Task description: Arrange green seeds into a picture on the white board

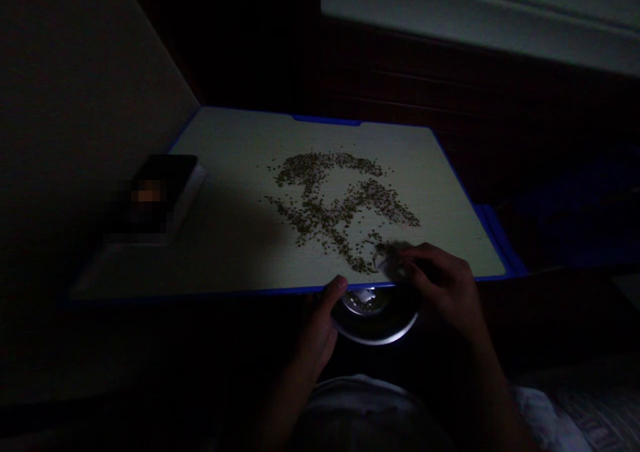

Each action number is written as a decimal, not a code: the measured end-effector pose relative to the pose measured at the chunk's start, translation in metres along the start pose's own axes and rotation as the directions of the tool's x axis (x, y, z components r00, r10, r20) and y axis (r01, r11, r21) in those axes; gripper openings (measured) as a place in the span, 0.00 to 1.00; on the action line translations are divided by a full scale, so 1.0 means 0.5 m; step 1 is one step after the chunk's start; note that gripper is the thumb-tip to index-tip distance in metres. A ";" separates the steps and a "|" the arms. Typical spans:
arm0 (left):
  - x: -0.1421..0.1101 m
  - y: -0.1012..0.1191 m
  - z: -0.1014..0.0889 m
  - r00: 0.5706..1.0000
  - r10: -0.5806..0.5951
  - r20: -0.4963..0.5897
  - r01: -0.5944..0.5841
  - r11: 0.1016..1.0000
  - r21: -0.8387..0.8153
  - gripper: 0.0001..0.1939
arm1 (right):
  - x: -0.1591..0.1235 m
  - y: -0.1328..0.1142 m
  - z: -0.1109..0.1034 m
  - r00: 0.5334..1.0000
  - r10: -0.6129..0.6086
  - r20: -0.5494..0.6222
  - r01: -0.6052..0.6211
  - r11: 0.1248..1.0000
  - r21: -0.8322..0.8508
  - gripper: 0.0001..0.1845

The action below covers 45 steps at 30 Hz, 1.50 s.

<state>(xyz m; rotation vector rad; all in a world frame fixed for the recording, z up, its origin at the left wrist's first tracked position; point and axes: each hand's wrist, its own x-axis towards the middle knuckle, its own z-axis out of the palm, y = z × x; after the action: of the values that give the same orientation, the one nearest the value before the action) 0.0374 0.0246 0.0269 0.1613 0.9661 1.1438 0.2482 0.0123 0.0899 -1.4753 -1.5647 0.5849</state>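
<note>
Small greenish-brown seeds or grains point(327, 219) lie scattered in loose bands over a pale board point(230, 165) with a blue rim. Just below the board's near edge is a shiny metal bowl point(385, 337) with some of the same grains inside. My left hand point(325, 319) grips the bowl's left side, its thumb up against the board's edge. Over the near right of the board, my right hand point(445, 282) is closed in a pinch beside the grains. A small pale, glinting piece shows at its fingertips, too dim to name.
A dark box-like object point(170, 179), partly blurred out, rests on the board's left side. A wall point(75, 105) rises at the left. Dark blue material point(575, 205) lies to the right, and the room is very dim.
</note>
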 end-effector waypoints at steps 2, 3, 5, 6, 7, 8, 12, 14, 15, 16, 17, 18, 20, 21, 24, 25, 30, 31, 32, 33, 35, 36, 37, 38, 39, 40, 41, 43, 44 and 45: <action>-0.001 0.002 0.000 1.000 0.007 0.002 -0.007 1.000 -0.009 0.32 | -0.003 0.003 -0.003 1.000 0.011 -0.002 -0.011 1.000 0.003 0.10; -0.001 0.003 0.001 1.000 0.008 0.002 -0.008 1.000 -0.013 0.32 | -0.004 0.004 -0.004 1.000 0.016 0.003 -0.016 1.000 0.001 0.10; -0.003 0.005 0.002 1.000 -0.001 0.007 0.001 1.000 -0.010 0.33 | -0.005 0.005 -0.006 1.000 0.017 0.011 -0.017 1.000 -0.006 0.10; -0.004 0.006 0.003 1.000 -0.007 0.009 0.007 1.000 -0.006 0.32 | -0.006 0.005 -0.006 1.000 0.015 0.016 -0.015 1.000 -0.010 0.10; -0.005 0.007 0.004 1.000 -0.012 0.010 0.012 1.000 -0.003 0.31 | -0.005 0.004 -0.007 1.000 0.011 0.020 -0.011 1.000 -0.014 0.10; -0.006 0.007 0.004 1.000 -0.019 0.007 0.019 1.000 -0.001 0.31 | -0.005 0.003 -0.007 1.000 0.006 0.025 -0.006 1.000 -0.018 0.10; -0.006 0.006 0.005 1.000 -0.026 -0.005 0.026 1.000 -0.009 0.32 | 0.000 -0.002 -0.006 0.999 -0.015 0.037 0.016 1.000 -0.024 0.10; -0.005 0.005 0.003 1.000 -0.024 0.010 0.024 1.000 0.000 0.32 | 0.002 -0.002 -0.007 0.998 -0.030 0.053 0.032 0.999 -0.021 0.10; -0.004 0.004 0.002 1.000 -0.024 0.016 0.024 1.000 0.009 0.32 | 0.003 -0.002 -0.008 0.997 -0.039 0.063 0.040 0.999 -0.018 0.11; -0.004 0.003 0.001 0.999 -0.027 0.019 0.027 0.999 0.020 0.32 | 0.004 -0.002 -0.009 0.996 -0.048 0.074 0.049 0.999 -0.014 0.11; -0.004 0.003 -0.001 0.999 -0.028 0.020 0.027 0.999 0.029 0.31 | 0.004 -0.001 -0.011 0.995 -0.055 0.083 0.056 0.998 -0.009 0.11; -0.003 0.002 -0.002 0.999 -0.028 0.020 0.027 0.999 0.036 0.31 | 0.004 0.000 -0.012 0.994 -0.060 0.092 0.061 0.998 -0.004 0.11; -0.003 0.002 -0.003 1.000 -0.026 0.016 0.025 0.999 0.044 0.31 | 0.004 0.000 -0.015 0.993 -0.065 0.103 0.065 0.998 0.001 0.11; -0.002 0.001 -0.004 1.000 -0.025 0.012 0.025 0.999 0.046 0.31 | 0.004 -0.001 -0.015 0.992 -0.066 0.106 0.066 0.998 0.002 0.11; -0.002 0.001 -0.004 1.000 -0.023 0.005 0.023 0.998 0.053 0.30 | 0.004 -0.003 -0.015 0.993 -0.066 0.101 0.066 0.998 0.005 0.10; -0.002 0.001 -0.004 1.000 -0.017 0.007 0.017 0.998 0.057 0.30 | 0.004 -0.004 -0.015 0.993 -0.066 0.096 0.065 0.998 0.008 0.10; -0.004 0.002 -0.003 0.999 -0.036 0.024 0.035 0.998 0.060 0.28 | 0.005 -0.003 -0.015 0.991 -0.079 0.111 0.075 0.996 0.041 0.11; -0.005 0.002 -0.003 0.999 -0.037 0.027 0.036 0.998 0.056 0.28 | 0.005 -0.002 -0.015 0.990 -0.082 0.118 0.077 0.996 0.046 0.11; -0.005 0.001 -0.003 0.999 -0.036 0.027 0.035 0.998 0.054 0.28 | 0.005 -0.002 -0.016 0.989 -0.084 0.120 0.079 0.996 0.050 0.10; -0.005 0.001 -0.003 0.999 -0.031 0.023 0.030 0.998 0.052 0.29 | 0.005 -0.001 -0.016 0.989 -0.087 0.122 0.081 0.995 0.054 0.10; -0.005 0.000 -0.003 0.999 -0.033 0.015 0.032 0.998 0.053 0.29 | 0.005 -0.001 -0.016 0.988 -0.095 0.123 0.089 0.994 0.058 0.11; -0.004 0.000 -0.003 0.999 -0.038 0.014 0.037 0.998 0.055 0.30 | 0.005 -0.001 -0.017 0.987 -0.100 0.127 0.094 0.994 0.057 0.11; -0.004 -0.001 -0.003 0.999 -0.039 0.019 0.038 0.998 0.056 0.30 | 0.005 -0.002 -0.017 0.985 -0.107 0.134 0.100 0.993 0.055 0.12; -0.004 -0.001 -0.003 0.999 -0.036 0.030 0.034 0.998 0.054 0.30 | 0.005 -0.002 -0.018 0.983 -0.112 0.143 0.105 0.993 0.055 0.13; -0.003 -0.001 -0.003 0.999 -0.032 0.044 0.030 0.998 0.052 0.31 | 0.005 -0.002 -0.018 0.981 -0.115 0.154 0.108 0.993 0.053 0.13; -0.003 0.000 -0.003 0.998 -0.027 0.058 0.024 0.998 0.050 0.31 | 0.006 -0.002 -0.019 0.979 -0.116 0.166 0.109 0.993 0.051 0.13; -0.004 0.000 -0.002 0.998 -0.018 0.067 0.015 0.999 0.046 0.32 | 0.006 -0.001 -0.020 0.977 -0.117 0.177 0.110 0.993 0.049 0.12; -0.004 0.000 -0.002 0.998 -0.010 0.063 0.008 0.999 0.039 0.33 | 0.005 0.001 -0.020 0.979 -0.117 0.168 0.111 0.993 0.045 0.12; -0.005 -0.001 -0.002 0.998 -0.015 0.059 0.013 0.999 0.038 0.32 | 0.003 0.001 -0.019 0.982 -0.114 0.150 0.109 0.993 0.041 0.12; -0.005 -0.001 -0.003 0.998 -0.019 0.057 0.017 0.999 0.038 0.31 | 0.000 0.002 -0.017 0.986 -0.108 0.124 0.104 0.994 0.036 0.12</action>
<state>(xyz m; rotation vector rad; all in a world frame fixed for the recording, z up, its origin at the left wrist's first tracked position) 0.0365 0.0217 0.0273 0.2135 0.9368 1.0993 0.2560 0.0107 0.0935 -1.3456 -1.7136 0.6468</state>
